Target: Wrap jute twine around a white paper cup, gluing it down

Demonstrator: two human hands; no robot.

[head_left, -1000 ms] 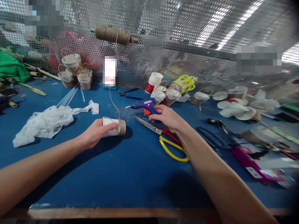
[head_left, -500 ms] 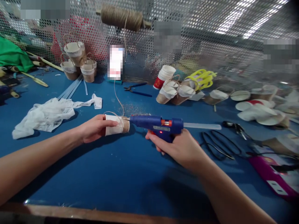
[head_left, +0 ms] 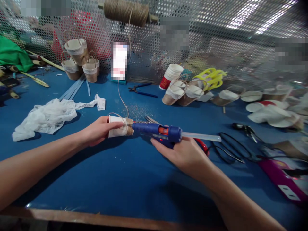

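A white paper cup (head_left: 116, 130), partly wrapped in brown twine at its base end, lies on its side in my left hand (head_left: 99, 130), which is closed round its rim end. My right hand (head_left: 186, 154) grips the handle of a blue hot glue gun (head_left: 154, 131) with a small red light lit. Its nozzle meets the twine-wrapped part of the cup. A clear glue stick (head_left: 202, 136) sticks out of the gun's back. The loose twine (head_left: 123, 102) runs from the cup up toward a spool (head_left: 126, 12). Scissors (head_left: 151, 119) lie partly hidden behind the gun.
White lace (head_left: 45, 120) is heaped at the left. Finished-looking twine buckets (head_left: 90, 72) stand at the back left, others (head_left: 174, 91) at the back right near pliers (head_left: 144, 89). A black cord (head_left: 231, 149) and a purple power strip (head_left: 280, 179) lie at the right.
The glue gun and my right hand have shifted slightly left, its nozzle now further over the twine wrap. The scissors behind the gun show more. My left hand still holds the cup.
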